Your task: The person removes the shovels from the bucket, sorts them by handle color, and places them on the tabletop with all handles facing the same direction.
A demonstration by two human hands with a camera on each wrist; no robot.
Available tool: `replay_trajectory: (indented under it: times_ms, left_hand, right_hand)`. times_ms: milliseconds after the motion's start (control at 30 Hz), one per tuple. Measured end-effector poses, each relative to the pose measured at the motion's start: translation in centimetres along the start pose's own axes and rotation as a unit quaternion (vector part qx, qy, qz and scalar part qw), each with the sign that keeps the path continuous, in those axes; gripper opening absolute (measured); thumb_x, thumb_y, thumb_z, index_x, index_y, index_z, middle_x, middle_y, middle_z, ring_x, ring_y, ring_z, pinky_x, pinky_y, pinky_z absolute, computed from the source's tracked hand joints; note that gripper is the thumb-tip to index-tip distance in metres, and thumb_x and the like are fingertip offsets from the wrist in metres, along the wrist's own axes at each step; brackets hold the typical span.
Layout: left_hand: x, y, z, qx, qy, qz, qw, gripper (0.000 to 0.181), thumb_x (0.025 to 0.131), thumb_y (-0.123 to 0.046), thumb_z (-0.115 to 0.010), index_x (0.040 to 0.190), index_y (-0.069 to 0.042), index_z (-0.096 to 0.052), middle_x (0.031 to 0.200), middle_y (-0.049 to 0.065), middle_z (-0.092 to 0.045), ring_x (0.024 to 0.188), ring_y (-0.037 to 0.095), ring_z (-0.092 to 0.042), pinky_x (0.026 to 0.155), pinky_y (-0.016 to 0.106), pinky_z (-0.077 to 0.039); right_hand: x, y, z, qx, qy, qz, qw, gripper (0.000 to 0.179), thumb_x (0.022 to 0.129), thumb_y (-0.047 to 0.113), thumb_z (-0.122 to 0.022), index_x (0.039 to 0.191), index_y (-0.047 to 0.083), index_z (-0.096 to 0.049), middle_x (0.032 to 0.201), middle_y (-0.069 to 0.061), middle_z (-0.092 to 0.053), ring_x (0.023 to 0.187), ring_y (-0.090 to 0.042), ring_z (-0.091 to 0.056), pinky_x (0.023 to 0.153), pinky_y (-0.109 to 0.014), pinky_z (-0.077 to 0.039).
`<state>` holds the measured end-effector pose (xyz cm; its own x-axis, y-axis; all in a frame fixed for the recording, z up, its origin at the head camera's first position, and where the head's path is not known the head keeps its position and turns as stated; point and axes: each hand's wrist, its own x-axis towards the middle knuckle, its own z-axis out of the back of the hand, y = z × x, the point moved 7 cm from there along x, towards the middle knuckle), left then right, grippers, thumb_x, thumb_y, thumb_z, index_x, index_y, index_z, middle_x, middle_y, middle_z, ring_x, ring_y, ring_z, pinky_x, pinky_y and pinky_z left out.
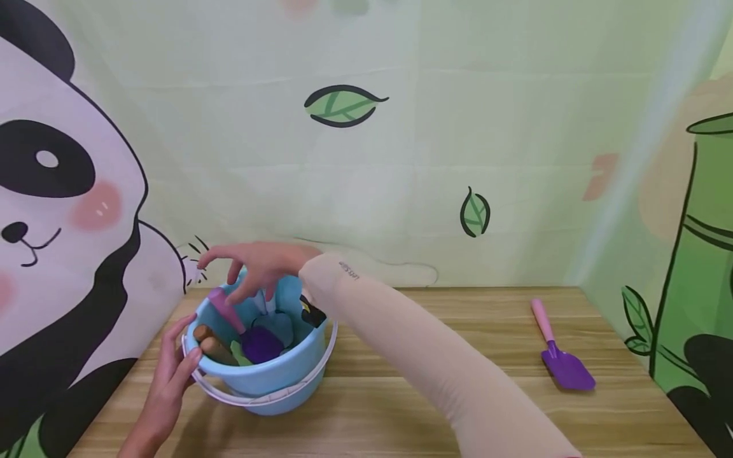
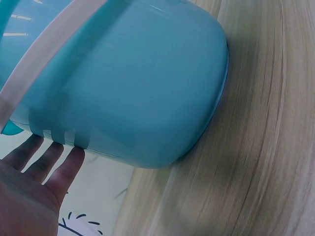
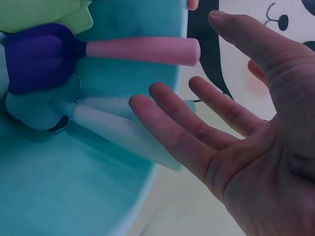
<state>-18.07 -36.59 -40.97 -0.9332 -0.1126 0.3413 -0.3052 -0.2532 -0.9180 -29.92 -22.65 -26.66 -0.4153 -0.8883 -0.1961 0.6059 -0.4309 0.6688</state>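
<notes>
A light-blue bucket (image 1: 275, 385) with a white handle stands on the left of the table, several toy tools in it. My left hand (image 1: 167, 372) rests at its left rim, fingers straight against the outer wall in the left wrist view. Over the bucket's far side hovers my right hand (image 1: 260, 267), fingers spread and holding nothing. Nearest to it are a purple toy shovel (image 3: 39, 59) with a pink handle and pale-blue tool handles (image 3: 123, 135). Brown handles (image 1: 214, 350) and a green piece (image 3: 44, 14) lie beside them.
Another purple toy shovel (image 1: 567, 371) with a pink handle lies on the right of the wooden table (image 1: 401, 407). A cloth backdrop (image 1: 412, 140) with a panda and leaves hangs behind the table.
</notes>
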Motion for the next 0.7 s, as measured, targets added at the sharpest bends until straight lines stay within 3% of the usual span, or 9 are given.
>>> replay_trajectory:
  times_ms: [400,700]
  left_hand:
    - [0.0,-0.1,-0.1,0.010,-0.004,0.012,0.9999,0.056,0.110,-0.016,-0.039,0.162,-0.025,-0.020,0.147,-0.004,-0.035,0.121,-0.002,-0.049,0.083,0.021,-0.051]
    - [0.0,-0.3,-0.1,0.006,-0.007,-0.003,1.0000,0.055,0.109,-0.013,-0.039,0.161,-0.022,-0.022,0.145,-0.003,-0.038,0.120,0.000,-0.051,0.081,0.023,-0.052]
  right_hand:
    - [1.9,0.1,-1.5,-0.030,0.008,-0.028,0.9991,0.057,0.092,0.022,-0.079,0.135,0.039,-0.047,0.120,0.004,-0.063,0.103,-0.018,-0.066,0.074,-0.033,-0.060]
    - [3.1,-0.1,-2.3,-0.058,-0.001,-0.031,0.9979,0.048,0.094,0.022,-0.076,0.129,0.034,-0.048,0.117,0.002,-0.064,0.097,-0.016,-0.066,0.073,-0.030,-0.060]
